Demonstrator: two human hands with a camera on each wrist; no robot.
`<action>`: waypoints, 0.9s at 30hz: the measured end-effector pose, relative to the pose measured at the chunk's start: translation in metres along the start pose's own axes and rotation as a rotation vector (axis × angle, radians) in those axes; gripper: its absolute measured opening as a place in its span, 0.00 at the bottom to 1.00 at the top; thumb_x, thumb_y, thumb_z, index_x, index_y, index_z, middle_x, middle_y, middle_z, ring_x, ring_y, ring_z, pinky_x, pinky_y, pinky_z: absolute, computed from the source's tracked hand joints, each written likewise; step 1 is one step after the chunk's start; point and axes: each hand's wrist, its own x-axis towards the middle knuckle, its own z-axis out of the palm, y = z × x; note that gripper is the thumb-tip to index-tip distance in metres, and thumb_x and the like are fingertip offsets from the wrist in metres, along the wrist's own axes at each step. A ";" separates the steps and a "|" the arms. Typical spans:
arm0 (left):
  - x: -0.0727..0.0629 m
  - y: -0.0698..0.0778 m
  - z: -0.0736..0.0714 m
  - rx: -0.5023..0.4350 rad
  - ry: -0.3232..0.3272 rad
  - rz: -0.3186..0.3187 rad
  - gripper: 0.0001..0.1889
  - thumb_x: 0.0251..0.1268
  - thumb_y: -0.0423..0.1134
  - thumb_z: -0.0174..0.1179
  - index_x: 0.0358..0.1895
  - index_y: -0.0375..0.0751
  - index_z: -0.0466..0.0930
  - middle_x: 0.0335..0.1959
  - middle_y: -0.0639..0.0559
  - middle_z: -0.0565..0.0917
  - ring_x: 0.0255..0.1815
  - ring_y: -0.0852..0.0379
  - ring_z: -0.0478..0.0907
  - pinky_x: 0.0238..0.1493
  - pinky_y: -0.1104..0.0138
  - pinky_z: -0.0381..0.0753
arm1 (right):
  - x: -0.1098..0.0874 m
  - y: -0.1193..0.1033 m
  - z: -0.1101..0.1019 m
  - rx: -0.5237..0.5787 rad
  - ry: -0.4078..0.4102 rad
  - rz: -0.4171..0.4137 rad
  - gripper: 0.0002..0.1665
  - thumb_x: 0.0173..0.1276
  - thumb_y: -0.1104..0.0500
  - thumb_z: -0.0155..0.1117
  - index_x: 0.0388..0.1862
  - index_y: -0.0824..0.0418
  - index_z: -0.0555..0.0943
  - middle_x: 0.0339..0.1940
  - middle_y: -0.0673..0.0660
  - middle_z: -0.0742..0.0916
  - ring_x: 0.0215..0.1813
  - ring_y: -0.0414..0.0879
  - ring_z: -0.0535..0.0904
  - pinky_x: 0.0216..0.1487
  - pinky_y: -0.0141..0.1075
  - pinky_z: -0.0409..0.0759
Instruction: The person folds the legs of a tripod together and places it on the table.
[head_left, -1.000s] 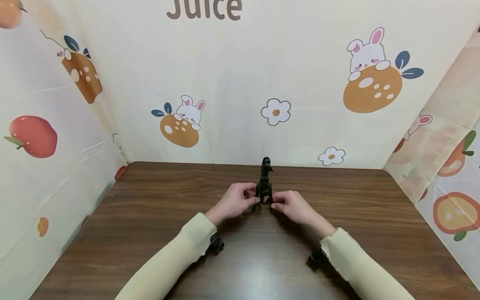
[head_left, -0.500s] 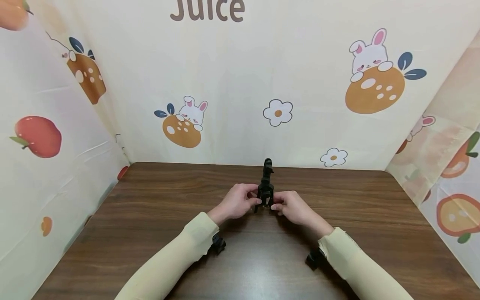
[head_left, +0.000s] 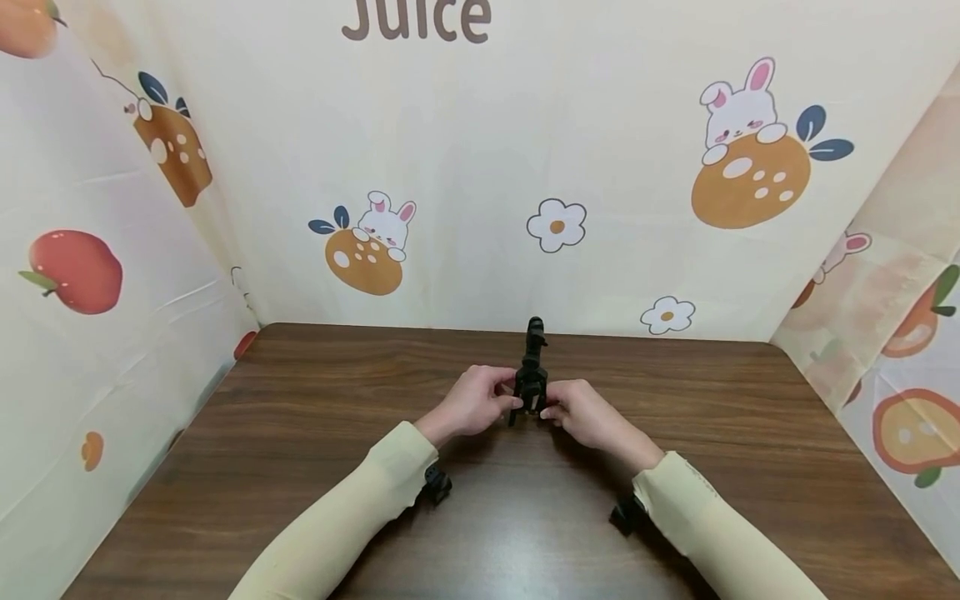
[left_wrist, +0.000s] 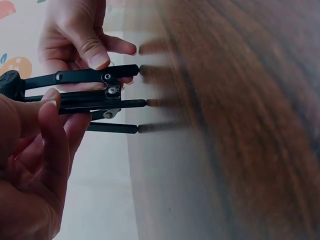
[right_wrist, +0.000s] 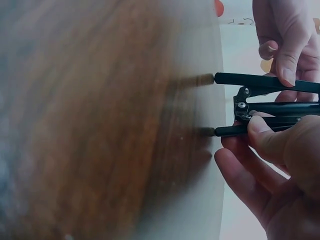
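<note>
A small black tripod (head_left: 532, 375) stands upright on the brown wooden table (head_left: 480, 517), its head toward the back wall. From the left, my left hand (head_left: 474, 404) pinches one of its legs between thumb and fingers. On the other side my right hand (head_left: 588, 414) pinches another leg low down. The left wrist view shows three slim legs (left_wrist: 82, 76), only slightly spread, their tips right at the tabletop. Metal hinge joints (right_wrist: 242, 105) link the legs near the middle in the right wrist view. Fingers partly cover the legs.
Behind the table hangs a pale curtain (head_left: 465, 150) printed with bunnies, fruit and flowers. Similar sheets (head_left: 165, 333) flank both sides. Small black wrist cameras (head_left: 437, 485) sit under the sleeve cuffs.
The tripod's legs have drawn a little closer together, with my right hand shifting slightly inward. Over the last half second hardly anything moves. The head view has shifted slightly.
</note>
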 end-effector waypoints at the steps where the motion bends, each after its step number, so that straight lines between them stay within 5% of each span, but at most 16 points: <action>1: 0.000 0.000 0.000 0.000 0.000 -0.002 0.09 0.67 0.33 0.65 0.48 0.43 0.85 0.35 0.56 0.86 0.27 0.62 0.79 0.29 0.68 0.78 | 0.000 0.000 0.000 -0.002 -0.004 -0.001 0.07 0.63 0.71 0.69 0.32 0.60 0.85 0.28 0.47 0.85 0.27 0.36 0.77 0.28 0.32 0.78; 13: 0.000 0.000 -0.002 0.038 -0.009 0.016 0.12 0.66 0.33 0.66 0.51 0.43 0.86 0.37 0.53 0.87 0.29 0.63 0.80 0.31 0.68 0.77 | 0.005 -0.007 -0.006 -0.109 -0.079 0.035 0.07 0.64 0.70 0.69 0.33 0.59 0.85 0.27 0.48 0.84 0.28 0.38 0.75 0.29 0.32 0.76; 27: 0.005 -0.002 -0.004 0.030 -0.040 -0.006 0.11 0.65 0.37 0.68 0.49 0.45 0.87 0.38 0.58 0.87 0.32 0.66 0.82 0.36 0.68 0.79 | 0.012 0.005 -0.016 -0.074 -0.127 -0.067 0.07 0.61 0.69 0.72 0.30 0.58 0.87 0.24 0.46 0.85 0.23 0.34 0.76 0.25 0.31 0.77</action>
